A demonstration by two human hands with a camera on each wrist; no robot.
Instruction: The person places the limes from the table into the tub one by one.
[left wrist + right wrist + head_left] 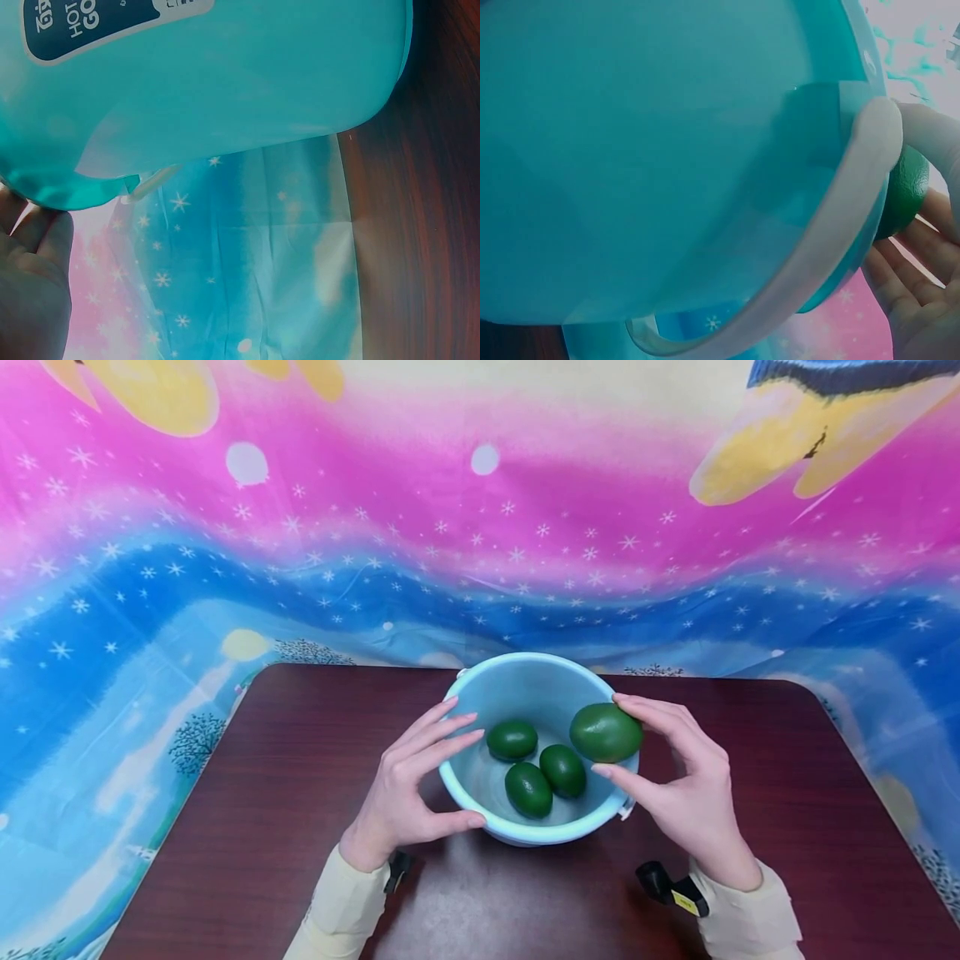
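A light blue bucket (534, 835) stands on the table, with three dark green avocados (528, 789) lying on its bottom. Between thumb and fingertips my right hand (686, 777) holds another green avocado (606, 732) over the right side of the rim. In the right wrist view this avocado (909, 191) shows partly behind the bucket rim. My left hand (408, 785) is at the bucket's left side, fingers extended over the rim and thumb at the front rim. The left wrist view shows its fingers (54, 232) against the rim.
The dark brown table (300, 760) extends around the bucket. A pale bucket handle (810, 255) hangs down the outside. A printed label (97, 22) is on the bucket's wall. Behind the table hangs a colourful snowflake cloth (450, 543).
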